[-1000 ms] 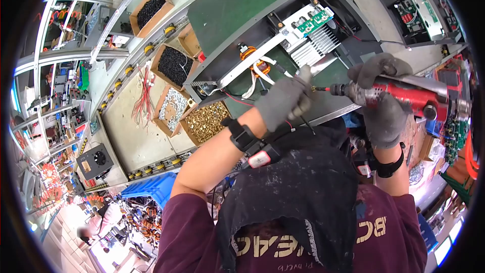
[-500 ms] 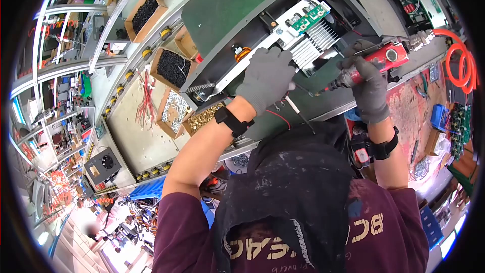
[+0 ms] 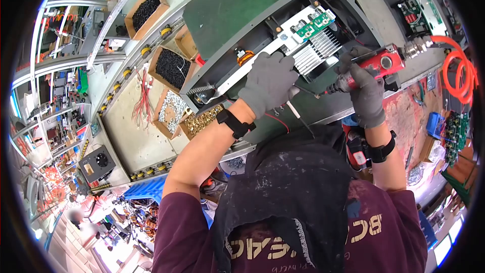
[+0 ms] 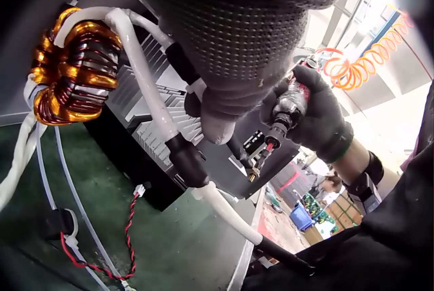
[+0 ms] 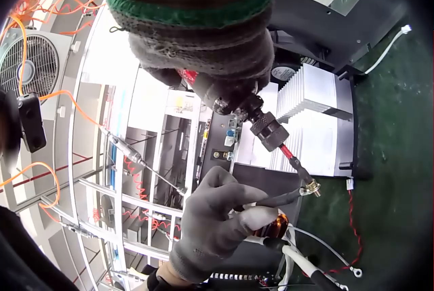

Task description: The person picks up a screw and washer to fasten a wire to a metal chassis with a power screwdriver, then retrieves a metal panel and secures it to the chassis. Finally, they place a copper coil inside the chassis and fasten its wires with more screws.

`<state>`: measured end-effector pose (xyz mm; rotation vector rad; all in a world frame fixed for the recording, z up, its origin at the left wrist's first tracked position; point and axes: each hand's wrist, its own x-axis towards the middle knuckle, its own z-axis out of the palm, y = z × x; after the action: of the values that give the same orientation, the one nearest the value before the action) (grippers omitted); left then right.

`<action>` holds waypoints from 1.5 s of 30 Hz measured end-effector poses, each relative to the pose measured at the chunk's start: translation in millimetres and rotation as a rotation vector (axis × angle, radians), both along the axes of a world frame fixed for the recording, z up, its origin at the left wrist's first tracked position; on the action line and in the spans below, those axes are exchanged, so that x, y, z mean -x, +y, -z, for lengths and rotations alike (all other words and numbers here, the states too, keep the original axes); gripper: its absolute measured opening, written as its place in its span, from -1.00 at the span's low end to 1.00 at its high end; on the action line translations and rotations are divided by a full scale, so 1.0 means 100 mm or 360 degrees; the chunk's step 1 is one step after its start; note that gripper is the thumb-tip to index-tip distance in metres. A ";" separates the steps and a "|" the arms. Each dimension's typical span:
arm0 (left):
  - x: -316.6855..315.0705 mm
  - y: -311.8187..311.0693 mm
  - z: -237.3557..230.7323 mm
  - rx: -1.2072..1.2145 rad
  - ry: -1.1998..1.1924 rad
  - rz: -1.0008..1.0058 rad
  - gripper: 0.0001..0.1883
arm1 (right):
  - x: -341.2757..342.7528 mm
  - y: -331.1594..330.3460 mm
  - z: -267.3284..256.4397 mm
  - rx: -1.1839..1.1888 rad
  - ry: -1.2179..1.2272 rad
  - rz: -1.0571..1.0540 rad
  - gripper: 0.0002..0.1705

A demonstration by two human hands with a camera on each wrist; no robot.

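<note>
In the right wrist view my gloved left hand pinches a black-sleeved cable close to its metal lug. My right hand, also gloved, grips a red air screwdriver. Its bit points at a brass-coloured screw at the lug. Both hands work over a dark metal case that holds a finned heat sink and a green circuit board. A copper-wound coil with white-sleeved leads sits beside my left hand in the left wrist view.
Cardboard boxes of black screws, silver parts and brass parts stand left of the case. An orange coiled hose trails from the screwdriver. A twisted red-black wire lies on the green surface.
My left hand has left the screwdriver's tip, moved left and taken the cable end. The screwdriver has swung round and its tip has come to that end. Little differs since half a second ago.
</note>
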<state>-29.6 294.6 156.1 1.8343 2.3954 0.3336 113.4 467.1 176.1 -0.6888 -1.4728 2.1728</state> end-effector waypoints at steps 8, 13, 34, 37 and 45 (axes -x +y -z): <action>-0.04 0.16 0.02 -0.0925 -0.0163 -0.0631 -0.75 | 0.43 0.24 -0.47 -0.0537 0.0488 -0.0175 -0.54; -0.05 0.19 0.06 -0.0968 -0.0225 -0.0853 -0.74 | 0.75 0.23 -0.56 -0.0488 0.0474 -0.0335 -0.53; 0.21 0.17 -0.01 -0.0183 -0.0598 -0.0163 -0.60 | 1.08 0.34 -0.50 -0.0875 0.0434 -0.0676 -0.66; 0.24 0.16 -0.04 -0.0046 -0.0626 -0.0154 -0.58 | 1.09 0.37 -0.44 -0.0735 0.0584 -0.0754 -0.65; 0.14 0.12 -0.21 -0.0143 -0.0520 -0.0379 -0.61 | 1.08 0.42 -0.66 -0.1454 0.0266 -0.0806 -0.59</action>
<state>-43.2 307.0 176.6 1.3922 2.3953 0.7130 5.6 508.9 242.1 0.1985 -2.4257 1.4856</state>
